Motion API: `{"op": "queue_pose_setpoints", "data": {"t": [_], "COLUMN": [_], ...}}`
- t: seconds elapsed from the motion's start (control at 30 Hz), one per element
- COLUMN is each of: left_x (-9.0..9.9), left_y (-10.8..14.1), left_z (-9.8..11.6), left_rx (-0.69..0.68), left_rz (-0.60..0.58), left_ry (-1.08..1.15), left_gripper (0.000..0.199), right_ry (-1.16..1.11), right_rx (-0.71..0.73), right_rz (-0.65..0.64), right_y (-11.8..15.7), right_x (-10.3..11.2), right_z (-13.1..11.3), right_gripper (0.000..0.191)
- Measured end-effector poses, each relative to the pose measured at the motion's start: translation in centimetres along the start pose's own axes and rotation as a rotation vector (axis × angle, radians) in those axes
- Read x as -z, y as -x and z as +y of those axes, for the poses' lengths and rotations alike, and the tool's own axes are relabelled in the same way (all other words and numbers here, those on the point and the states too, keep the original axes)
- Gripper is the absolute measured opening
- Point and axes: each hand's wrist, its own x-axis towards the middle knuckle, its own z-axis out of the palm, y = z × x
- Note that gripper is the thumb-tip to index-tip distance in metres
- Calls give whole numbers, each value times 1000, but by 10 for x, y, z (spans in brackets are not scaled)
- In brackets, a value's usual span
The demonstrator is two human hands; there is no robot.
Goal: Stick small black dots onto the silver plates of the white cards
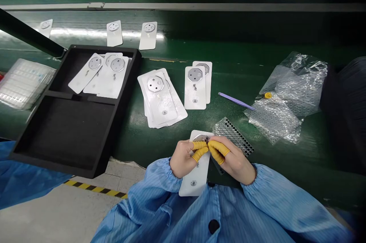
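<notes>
Both of my hands wear yellow finger cots and meet at the fingertips. My left hand [190, 155] has thumb and forefinger pinched together. My right hand [231, 157] has its fingers closed against the left fingertips. Whatever lies between them is too small and covered to name. Beneath the hands, at the bench's front edge, lies a white rounded panel [190, 178] with a dark print near its lower end and a grey octagonal inset at its top, partly hidden. Just beyond my right hand sits a sheet of black round dots [237, 136] on clear backing.
Stacked white panels [160, 102] and a pair of panels [195, 90] lie ahead. A black divided tray [114, 121] holds more at left. Purple tweezers [237, 101] point toward bubble wrap bags [280, 117] with a yellow cap-like piece [268, 95]. A blue sleeve [31, 174] shows at left.
</notes>
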Motion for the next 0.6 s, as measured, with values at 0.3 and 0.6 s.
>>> {"op": "queue_pose_setpoints", "data": {"t": [0.3,0.6], "left_x": [33,13], "left_y": [21,29], "left_z": [9,55], "left_rx": [1,147], "left_rz": [226,227], "left_ry": [-46,236], "left_gripper": [56,49], "right_ry": [48,78], "right_rx": [-150,82], "right_rz": [132,63], "right_y": [-4,-37], "right_x": [8,21], "right_z": [2,-41], "right_gripper": [16,35]}}
